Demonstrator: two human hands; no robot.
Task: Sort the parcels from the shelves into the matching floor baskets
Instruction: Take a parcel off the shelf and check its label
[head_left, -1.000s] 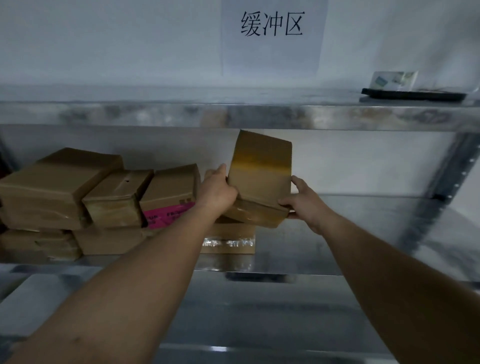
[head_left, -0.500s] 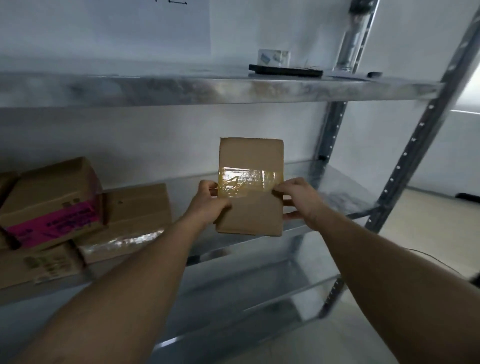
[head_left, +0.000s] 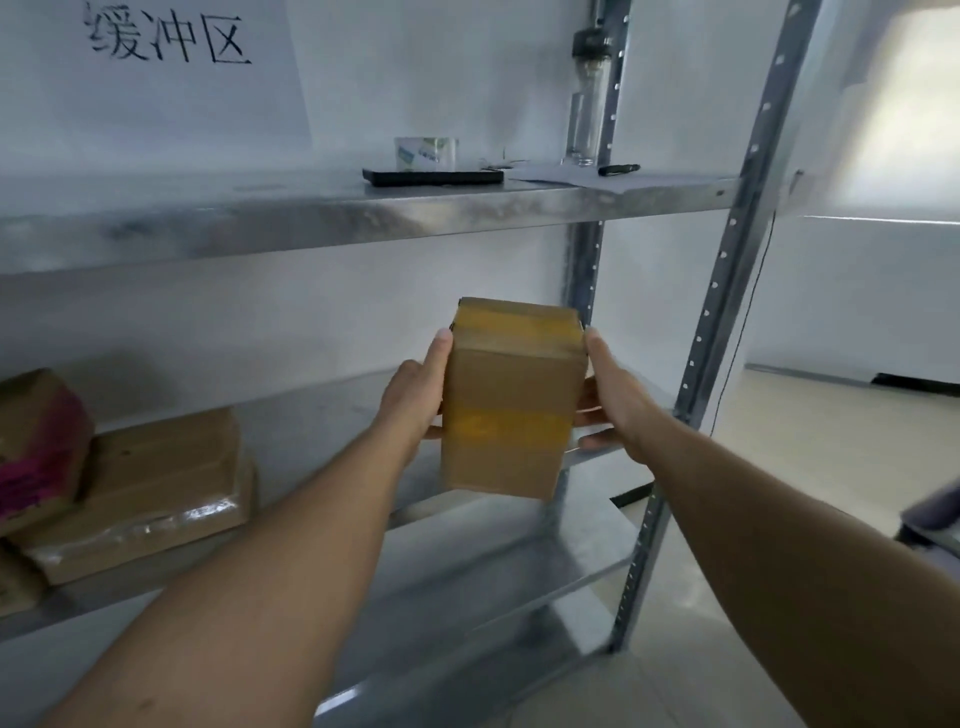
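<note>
Two hands hold one taped brown parcel (head_left: 511, 410) upright at centre frame, lifted clear of the shelf (head_left: 322, 410). Our left hand (head_left: 413, 400) and right hand (head_left: 621, 402) clamp its sides, fingers (head_left: 441, 356) curled round it, probably so we can turn it and find a label. The face towards us shows none, and its back is hidden. At lower left the other parcels (head_left: 156, 467) are cut off, and no floor basket is in view.
</note>
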